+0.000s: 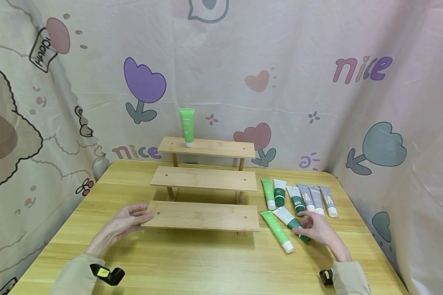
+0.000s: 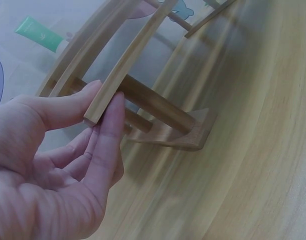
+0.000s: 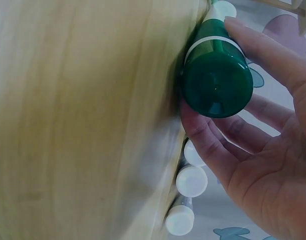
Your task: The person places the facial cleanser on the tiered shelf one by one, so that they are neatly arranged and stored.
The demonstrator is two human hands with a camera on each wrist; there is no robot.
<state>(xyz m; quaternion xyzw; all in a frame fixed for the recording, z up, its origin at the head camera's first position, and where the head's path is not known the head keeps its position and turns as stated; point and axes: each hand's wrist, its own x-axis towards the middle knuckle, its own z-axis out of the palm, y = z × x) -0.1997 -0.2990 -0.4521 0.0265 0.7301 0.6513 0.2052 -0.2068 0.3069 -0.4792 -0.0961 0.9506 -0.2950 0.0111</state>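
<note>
The room is closed in behind and at both sides by a patterned curtain (image 1: 214,61). Against it the far edge of the wooden table (image 1: 192,266) is set; from the rack to the person, a broad stretch of tabletop is left, with the forearms reaching in at either side. The middle is taken up by a three-step wooden rack (image 1: 203,215), whose lowest board is pinched at its left end between thumb and fingers of the left hand (image 1: 127,223). By the right hand (image 1: 319,227) a green-and-white tube (image 1: 289,219) is held near its dark cap, thumb on one side and fingers on the other, opened only about a tube's thickness; whether it is lifted cannot be told. Its near side is flanked by a light green tube (image 1: 277,231), whose flat end is set just beside the rack. Movement away from the person is hemmed in by a row of six tubes (image 1: 306,196), three of them grey. On the top board a green tube (image 1: 188,126) is stood upright, cap down.
</note>
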